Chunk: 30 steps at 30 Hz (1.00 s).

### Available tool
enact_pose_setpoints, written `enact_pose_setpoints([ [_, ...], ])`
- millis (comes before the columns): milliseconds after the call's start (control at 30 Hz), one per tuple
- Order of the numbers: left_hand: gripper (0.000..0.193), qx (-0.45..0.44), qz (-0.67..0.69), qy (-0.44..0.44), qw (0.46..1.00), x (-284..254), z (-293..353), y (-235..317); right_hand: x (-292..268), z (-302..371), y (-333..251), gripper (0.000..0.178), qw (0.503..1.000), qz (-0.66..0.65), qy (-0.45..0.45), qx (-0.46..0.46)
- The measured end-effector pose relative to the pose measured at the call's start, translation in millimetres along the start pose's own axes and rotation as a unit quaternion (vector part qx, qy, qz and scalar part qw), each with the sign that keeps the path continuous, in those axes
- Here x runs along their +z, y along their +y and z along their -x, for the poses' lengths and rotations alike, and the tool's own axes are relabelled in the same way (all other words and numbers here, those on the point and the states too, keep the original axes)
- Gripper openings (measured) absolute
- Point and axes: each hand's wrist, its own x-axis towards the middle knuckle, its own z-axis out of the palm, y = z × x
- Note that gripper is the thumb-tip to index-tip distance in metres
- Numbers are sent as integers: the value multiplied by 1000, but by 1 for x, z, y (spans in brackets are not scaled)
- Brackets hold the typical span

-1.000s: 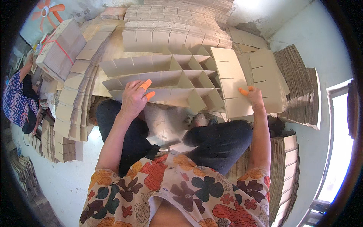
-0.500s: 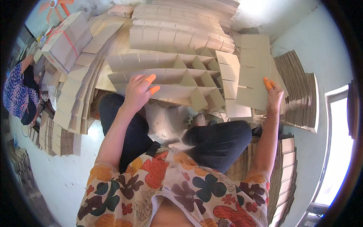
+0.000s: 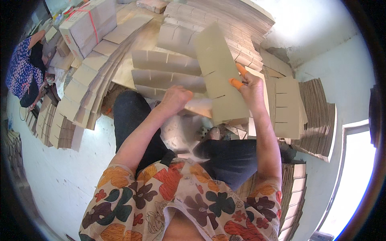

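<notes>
My right hand (image 3: pixel 250 86), with orange finger covers on the thumb and a finger, grips a slotted cardboard strip (image 3: pixel 217 68). The strip stands tilted in front of a partly assembled cardboard divider (image 3: pixel 167 76), whose long slotted strips run side by side; the held piece hides the divider's right part. At the divider's near strip, my left hand (image 3: pixel 175 99) has its fingers curled, partly hidden behind the hand, and an orange cover shows on one fingertip.
Stacks of slotted cardboard (image 3: pixel 217 18) lie at the back, with more stacks at left (image 3: pixel 86 88) and right (image 3: pixel 315 112). A carton with a red strap (image 3: pixel 88 28) stands at back left. Another person (image 3: pixel 26 72) sits at far left. A bright doorway (image 3: pixel 354 176) is at right.
My right hand has brought the cardboard strip from the right stack leftward over the divider. My left hand has shifted right and lower along the near strip, its fingers now curled. The view has tilted.
</notes>
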Motion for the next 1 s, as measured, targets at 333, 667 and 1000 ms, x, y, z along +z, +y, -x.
enact_pose_setpoints([
  [333, 3, -34, 14, 15, 999, 7, -3, -2, 33, -18, 5, 49, 999, 12, -35, -1],
  [667, 6, -16, 19, 6, 1000, 13, 0, -7, 39, -4, -3, 46, 999, 39, -22, -11],
  [1000, 8, -10, 33, 7, 999, 7, -7, -9, 44, -7, -22, 32, 992, 116, -41, -35],
])
